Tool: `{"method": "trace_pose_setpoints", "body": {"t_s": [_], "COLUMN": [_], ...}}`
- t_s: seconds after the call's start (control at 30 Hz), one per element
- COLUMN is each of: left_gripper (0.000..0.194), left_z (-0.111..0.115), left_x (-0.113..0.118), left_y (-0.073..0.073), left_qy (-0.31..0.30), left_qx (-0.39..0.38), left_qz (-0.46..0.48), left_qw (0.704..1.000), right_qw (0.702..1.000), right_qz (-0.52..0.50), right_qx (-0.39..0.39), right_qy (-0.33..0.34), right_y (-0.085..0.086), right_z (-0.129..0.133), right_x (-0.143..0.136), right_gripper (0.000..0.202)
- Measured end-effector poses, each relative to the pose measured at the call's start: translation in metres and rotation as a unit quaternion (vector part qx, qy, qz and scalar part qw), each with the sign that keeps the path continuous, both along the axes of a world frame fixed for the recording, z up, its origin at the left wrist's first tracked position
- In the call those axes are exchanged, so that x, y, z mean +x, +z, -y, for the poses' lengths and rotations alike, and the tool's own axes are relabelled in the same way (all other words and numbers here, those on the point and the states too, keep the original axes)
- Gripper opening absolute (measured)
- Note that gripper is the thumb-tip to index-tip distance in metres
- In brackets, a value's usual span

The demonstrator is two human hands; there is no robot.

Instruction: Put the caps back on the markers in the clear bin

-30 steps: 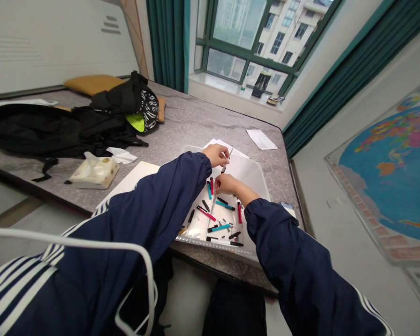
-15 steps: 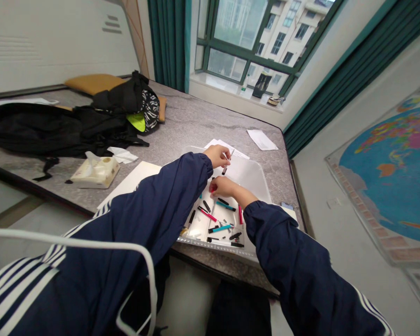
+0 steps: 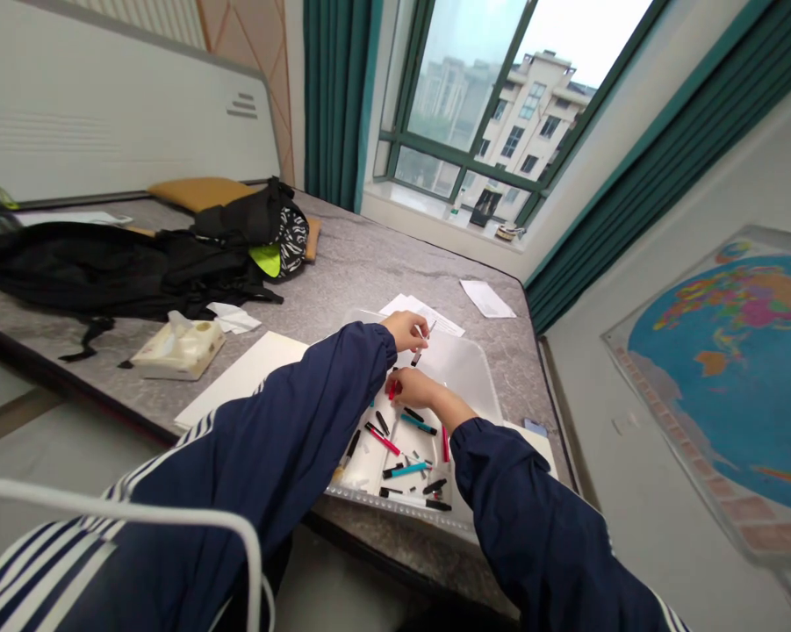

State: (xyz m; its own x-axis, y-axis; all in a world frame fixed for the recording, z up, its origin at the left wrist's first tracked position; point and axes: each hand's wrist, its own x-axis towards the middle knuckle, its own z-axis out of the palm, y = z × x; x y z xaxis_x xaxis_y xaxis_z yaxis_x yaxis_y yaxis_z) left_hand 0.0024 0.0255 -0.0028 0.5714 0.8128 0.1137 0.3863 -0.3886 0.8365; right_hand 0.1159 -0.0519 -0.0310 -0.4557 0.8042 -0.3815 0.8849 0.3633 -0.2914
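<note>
My left hand (image 3: 405,332) is closed on a slim whitish pen (image 3: 419,353) with a dark end, held over the far part of a translucent plastic bin (image 3: 485,379). Just below it, my right hand (image 3: 416,389) dips into the bin, fingers pinched on a small red pen part (image 3: 393,390); its exact shape is partly hidden. Scattered over the bin's floor are a teal marker (image 3: 406,470), a red-and-black pen (image 3: 383,439), a white marker with a black cap (image 3: 414,499), a red piece (image 3: 445,444) and several small black caps.
White papers (image 3: 427,314) lie behind the bin, and another sheet (image 3: 487,299) farther right. To the left are a white board (image 3: 237,377), a tissue pack (image 3: 179,347) and a black backpack (image 3: 105,268). A white cable (image 3: 171,512) crosses the lower left.
The view has tilted upward, so the table and bin sit lower. My right hand has shifted slightly, and the red part in its fingers shows more. The left hand still holds the pen.
</note>
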Motion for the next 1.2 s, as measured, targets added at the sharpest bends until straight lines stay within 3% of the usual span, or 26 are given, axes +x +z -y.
{"method": "trace_pose_setpoints", "body": {"t_s": [0.37, 0.47, 0.6, 0.77, 1.0, 1.2], "left_gripper": [0.017, 0.018, 0.018, 0.018, 0.02, 0.02], "left_z": [0.001, 0.001, 0.001, -0.001, -0.002, -0.002], "left_x": [-0.002, -0.002, -0.001, 0.0, 0.0, -0.001], "left_y": [-0.003, -0.002, -0.003, -0.005, -0.004, -0.003], "left_qy": [-0.007, -0.012, -0.006, -0.007, -0.011, -0.01], "left_qx": [-0.014, -0.024, -0.028, -0.031, -0.032, -0.035], "left_qz": [0.004, 0.001, 0.005, 0.005, -0.009, -0.012], "left_qw": [1.0, 1.0, 1.0, 0.999, 0.999, 0.999], "right_qw": [0.997, 0.993, 0.988, 0.995, 0.993, 0.996], "right_qz": [-0.041, -0.09, -0.135, -0.099, -0.103, -0.081], "right_qx": [-0.03, 0.012, 0.063, 0.016, 0.058, 0.012], "right_qy": [-0.059, -0.08, -0.048, -0.019, -0.021, 0.024], "right_y": [-0.005, -0.007, -0.012, -0.016, -0.017, -0.015], "right_z": [-0.004, -0.004, -0.002, -0.001, -0.001, 0.001], "right_x": [0.005, 0.003, -0.002, -0.002, -0.004, -0.004], "right_gripper": [0.032, 0.026, 0.036, 0.029, 0.038, 0.031]}}
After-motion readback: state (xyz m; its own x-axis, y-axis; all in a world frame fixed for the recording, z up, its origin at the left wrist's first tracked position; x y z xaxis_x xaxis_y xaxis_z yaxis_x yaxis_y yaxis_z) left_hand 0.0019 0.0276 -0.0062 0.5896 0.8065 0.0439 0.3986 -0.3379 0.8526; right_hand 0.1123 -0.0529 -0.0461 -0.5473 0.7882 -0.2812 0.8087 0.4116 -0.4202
